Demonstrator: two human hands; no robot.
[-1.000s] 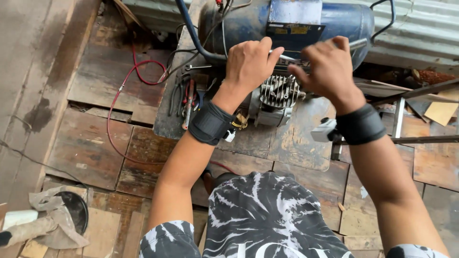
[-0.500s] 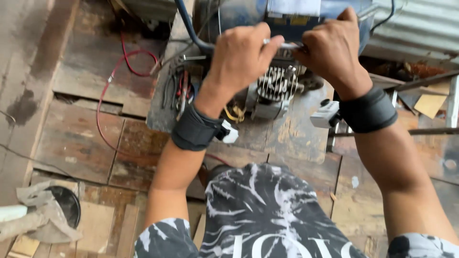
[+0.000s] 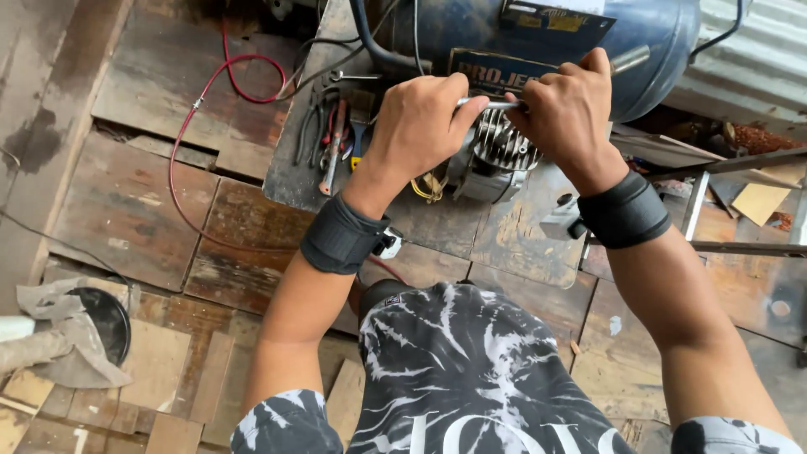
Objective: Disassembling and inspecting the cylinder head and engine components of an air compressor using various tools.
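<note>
Both fists closed on one slim metal tool (image 3: 496, 105) — left hand (image 3: 420, 126), right hand (image 3: 567, 113) — over a finned engine part (image 3: 500, 147), apparently mid-job, nothing visibly removed yet.

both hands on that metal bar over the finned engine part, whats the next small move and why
Probably a short, steady turn of the metal bar with both hands braced. The left hand and right hand each grip one end of it, right above the finned cylinder, so an even pull from both should keep it seated.
</note>
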